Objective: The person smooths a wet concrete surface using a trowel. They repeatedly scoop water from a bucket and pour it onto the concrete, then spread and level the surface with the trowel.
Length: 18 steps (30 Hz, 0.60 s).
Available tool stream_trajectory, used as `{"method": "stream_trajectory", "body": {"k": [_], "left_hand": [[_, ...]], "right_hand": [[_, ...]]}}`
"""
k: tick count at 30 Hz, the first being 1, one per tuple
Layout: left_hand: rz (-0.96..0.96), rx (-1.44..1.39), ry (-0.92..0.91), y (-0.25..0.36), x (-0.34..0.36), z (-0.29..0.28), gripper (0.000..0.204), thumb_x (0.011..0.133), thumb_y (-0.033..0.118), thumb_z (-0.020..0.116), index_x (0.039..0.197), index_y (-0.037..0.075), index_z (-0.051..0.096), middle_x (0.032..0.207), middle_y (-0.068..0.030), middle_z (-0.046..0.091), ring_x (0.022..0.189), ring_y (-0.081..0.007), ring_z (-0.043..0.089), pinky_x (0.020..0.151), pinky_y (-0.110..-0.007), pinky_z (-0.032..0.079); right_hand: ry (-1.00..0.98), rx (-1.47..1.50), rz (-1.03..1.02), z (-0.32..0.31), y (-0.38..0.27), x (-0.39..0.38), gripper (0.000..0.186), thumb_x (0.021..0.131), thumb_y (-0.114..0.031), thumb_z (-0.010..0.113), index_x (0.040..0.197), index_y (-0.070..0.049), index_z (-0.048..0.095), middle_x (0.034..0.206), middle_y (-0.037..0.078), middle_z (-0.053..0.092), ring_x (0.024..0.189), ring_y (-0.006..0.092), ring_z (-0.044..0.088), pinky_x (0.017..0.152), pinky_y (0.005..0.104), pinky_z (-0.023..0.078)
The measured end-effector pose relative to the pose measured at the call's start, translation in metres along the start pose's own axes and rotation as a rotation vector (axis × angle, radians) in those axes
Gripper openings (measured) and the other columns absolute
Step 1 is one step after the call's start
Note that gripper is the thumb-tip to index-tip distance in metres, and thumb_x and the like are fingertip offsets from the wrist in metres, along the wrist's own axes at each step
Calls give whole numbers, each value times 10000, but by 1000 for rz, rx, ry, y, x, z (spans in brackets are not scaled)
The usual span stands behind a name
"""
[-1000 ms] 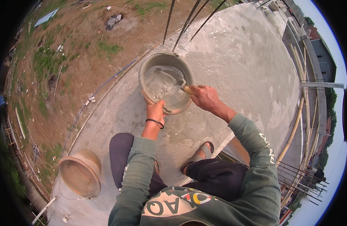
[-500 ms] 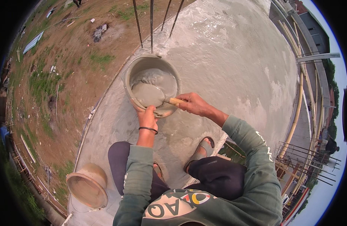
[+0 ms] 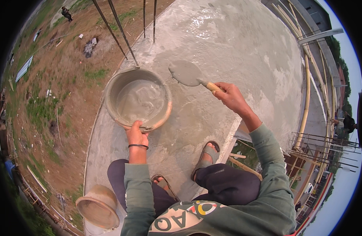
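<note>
Seemingly a scooping step; right hand grips the trowel, laden with mortar, above the slab, beside the bucket; left hand pinches the bucket's near edge; next move calls for level carrying.

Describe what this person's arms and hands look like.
The left hand and right hand wear no gloves. A thin dark band circles the left wrist; none shows on the right. The grey-green sleeves end short of the wrists, with pale markings on the right one's outer edge.
</note>
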<state>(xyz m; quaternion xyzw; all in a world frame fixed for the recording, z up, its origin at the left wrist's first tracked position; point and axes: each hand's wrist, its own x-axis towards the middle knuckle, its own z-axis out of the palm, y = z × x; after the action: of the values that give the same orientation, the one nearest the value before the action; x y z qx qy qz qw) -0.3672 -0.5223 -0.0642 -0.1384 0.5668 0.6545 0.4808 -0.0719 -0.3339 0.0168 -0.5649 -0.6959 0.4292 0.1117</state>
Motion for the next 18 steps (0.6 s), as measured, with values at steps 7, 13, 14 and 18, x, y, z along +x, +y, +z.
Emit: {"method": "stream_trajectory", "body": {"k": [7, 13, 14, 18], "left_hand": [[-124, -50, 10, 15, 23, -40, 482, 787, 19, 582, 1255, -11, 468, 1189, -143, 556, 1070, -331, 600, 864, -504, 551], [-122, 13, -29, 15, 28, -49, 430, 797, 20, 570, 1217, -5, 484, 1161, -132, 569, 1043, -324, 608, 860, -508, 556], [-132, -27, -22, 15, 28, -48, 427, 797, 20, 569, 1215, -6, 485, 1162, -132, 569, 1041, -324, 609, 859, -509, 555], [-90, 47, -27, 14, 24, -44, 451, 790, 17, 571, 1232, -8, 481, 1168, -133, 566, 1051, -330, 603, 858, -521, 547]], "right_hand": [[442, -739, -334, 20, 51, 8, 406, 799, -184, 709, 1188, -103, 622, 733, 88, 585, 634, 309, 632, 545, 404, 488], [573, -817, -471, 21, 86, 10, 437, 779, -154, 722, 1200, -133, 604, 771, 63, 557, 617, 246, 616, 515, 371, 481], [579, -821, -488, 23, 91, 12, 437, 778, -151, 720, 1199, -131, 603, 774, 61, 558, 620, 246, 616, 514, 370, 481], [519, -899, -403, 23, 108, 19, 393, 784, -150, 709, 1163, -132, 607, 771, 56, 554, 632, 248, 626, 517, 370, 482]]}}
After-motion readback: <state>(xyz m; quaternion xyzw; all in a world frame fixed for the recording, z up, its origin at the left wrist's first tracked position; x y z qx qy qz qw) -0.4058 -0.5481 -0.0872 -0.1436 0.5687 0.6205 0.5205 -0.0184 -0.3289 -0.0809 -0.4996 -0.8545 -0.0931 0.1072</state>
